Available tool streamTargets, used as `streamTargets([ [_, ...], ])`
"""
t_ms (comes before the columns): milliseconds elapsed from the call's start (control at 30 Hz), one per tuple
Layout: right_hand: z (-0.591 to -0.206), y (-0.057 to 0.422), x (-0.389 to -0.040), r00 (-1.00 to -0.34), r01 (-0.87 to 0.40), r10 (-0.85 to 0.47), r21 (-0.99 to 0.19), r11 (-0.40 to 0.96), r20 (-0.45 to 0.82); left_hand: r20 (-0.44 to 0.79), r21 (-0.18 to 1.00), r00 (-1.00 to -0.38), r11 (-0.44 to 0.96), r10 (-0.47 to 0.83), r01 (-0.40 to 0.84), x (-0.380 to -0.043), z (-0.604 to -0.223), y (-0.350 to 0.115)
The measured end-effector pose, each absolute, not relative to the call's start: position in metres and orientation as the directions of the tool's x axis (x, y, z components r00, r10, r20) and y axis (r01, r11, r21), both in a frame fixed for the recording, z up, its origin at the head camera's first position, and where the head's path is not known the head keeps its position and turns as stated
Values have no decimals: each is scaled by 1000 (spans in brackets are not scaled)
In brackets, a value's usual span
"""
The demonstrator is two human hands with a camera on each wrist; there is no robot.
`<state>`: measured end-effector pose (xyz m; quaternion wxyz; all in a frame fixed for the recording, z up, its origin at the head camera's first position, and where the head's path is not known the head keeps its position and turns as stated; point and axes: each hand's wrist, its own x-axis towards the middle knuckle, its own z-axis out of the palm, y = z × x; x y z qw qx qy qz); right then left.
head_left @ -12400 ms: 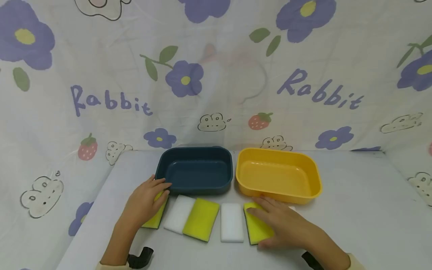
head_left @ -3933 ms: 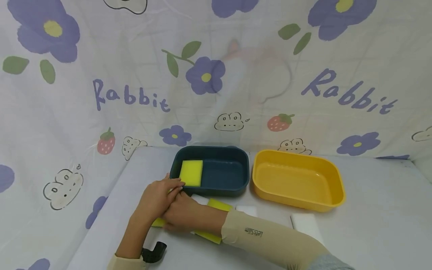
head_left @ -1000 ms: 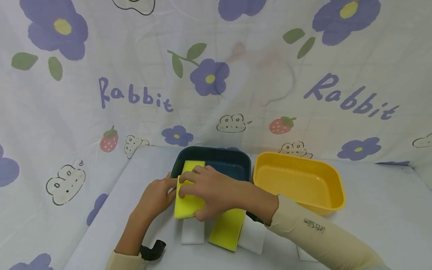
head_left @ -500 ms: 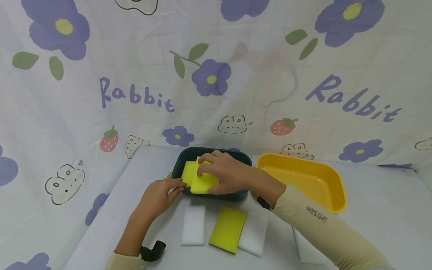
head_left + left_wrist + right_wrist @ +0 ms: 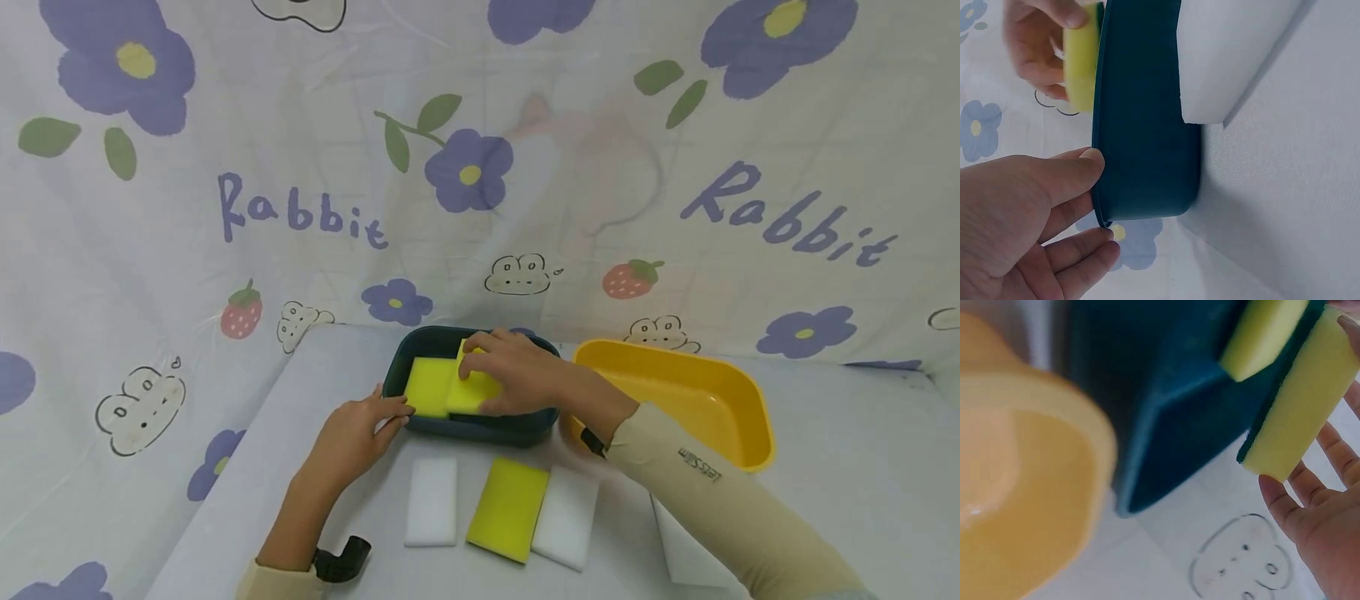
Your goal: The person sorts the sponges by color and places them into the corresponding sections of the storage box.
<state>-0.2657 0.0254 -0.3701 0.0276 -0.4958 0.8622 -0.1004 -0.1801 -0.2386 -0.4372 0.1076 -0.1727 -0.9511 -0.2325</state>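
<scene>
My right hand [image 5: 517,371] holds a yellow sponge [image 5: 471,392] with a dark green scouring layer, between thumb and fingers. In the right wrist view this held sponge [image 5: 1304,394] is tilted above the dark blue tub, scouring side towards the tub. Another yellow sponge [image 5: 429,387] lies inside the tub [image 5: 480,432], at its left end. My left hand [image 5: 356,437] pinches the tub's rim at the near left corner; in the left wrist view the thumb and fingers of the left hand [image 5: 1041,219] sit about the rim [image 5: 1099,125].
A yellow tub [image 5: 697,392] stands right of the blue one. In front lie a white sponge block [image 5: 431,502], a yellow sponge [image 5: 508,510] and another white block [image 5: 566,517] touching it. A further white piece [image 5: 690,550] is partly under the right sleeve. A patterned cloth [image 5: 480,225] hangs behind.
The right hand has carried the second yellow sponge from the table up and rightwards over the blue tub. Earlier, it put the first sponge there. My left hand stays at the tub's corner.
</scene>
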Motion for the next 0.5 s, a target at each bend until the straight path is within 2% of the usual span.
streamTargets([
  [500, -396, 27, -282, -528, -805, -847, -281, 523, -64, 296, 405, -916, 833, 272, 378, -180, -439, -240],
])
